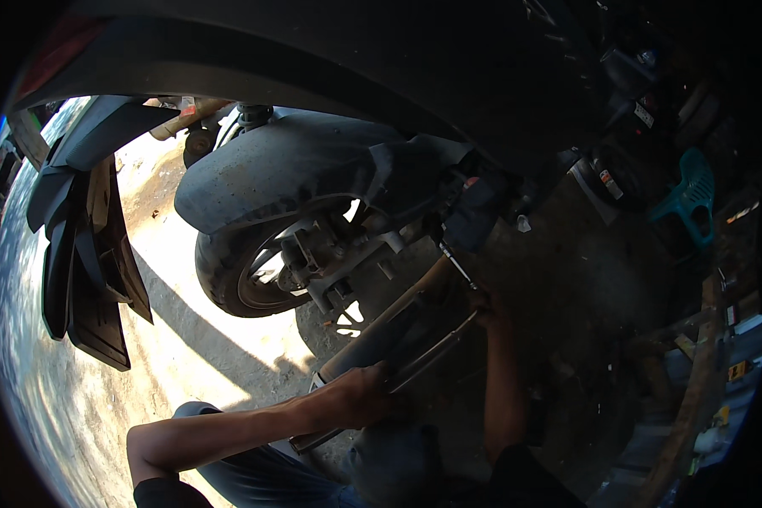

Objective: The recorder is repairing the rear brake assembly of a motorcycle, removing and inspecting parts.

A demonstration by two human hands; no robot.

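A motorcycle's rear wheel point(220, 284) hangs beneath a dark mudguard point(279, 169). An exhaust muffler point(351, 356) slopes from the bike's underside toward my legs. My left hand point(360, 394) is closed over it, beside the lower end of a long shiny metal bar point(423, 360); exactly what its fingers grip is hidden. My right hand point(488, 306), higher and in shade, is closed around the lower end of a slim metal wrench point(457, 264), whose other end reaches under the bike near a dark housing point(470, 216). The bar's upper end meets this hand.
Dark body panels point(93, 279) stand at the left on sunlit concrete ground point(178, 364). A teal plastic stool point(690, 195) lies among dark clutter at the right. Wooden planks point(694, 381) and corrugated sheets point(741, 356) line the right edge. The bike's bodywork point(330, 51) overhangs the top.
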